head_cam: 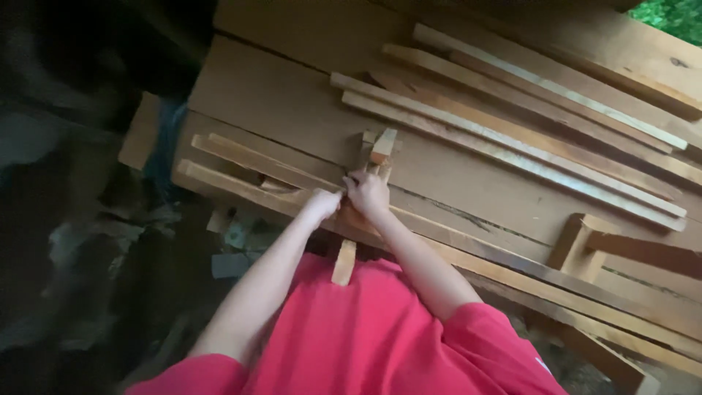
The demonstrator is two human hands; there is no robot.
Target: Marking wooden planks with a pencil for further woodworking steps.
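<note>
A view from above, looking down past a bright red shirt (pixel 365 336) that fills the bottom of the picture. Two bare forearms reach forward from the short sleeves and meet over the near edge of a wooden workbench (pixel 278 95).

The left hand (pixel 320 205) is curled into a loose fist, knuckles up, its fingers folded under and seemingly closed on the long strip (pixel 241 192) that runs along the bench's near edge; exactly what they grip is hard to tell. The right hand (pixel 368 193) lies just beside it, almost touching, with its fingers bent down and pressed together on a short wooden stick (pixel 363 206). This stick crosses the long strip, its near end hanging off the bench over the shirt and its far end tilted up past the fingertips. The middle of the stick is hidden under the hand.

Further back, a bundle of long thin wooden slats (pixel 512 139) lies slantwise across the bench top. To the right sits a small angled wooden block (pixel 578 241).

The left side of the picture is dark and blurred, with pale scraps (pixel 230 265) on the ground that cannot be made out. A patch of green foliage (pixel 673 16) shows at the top right corner.
</note>
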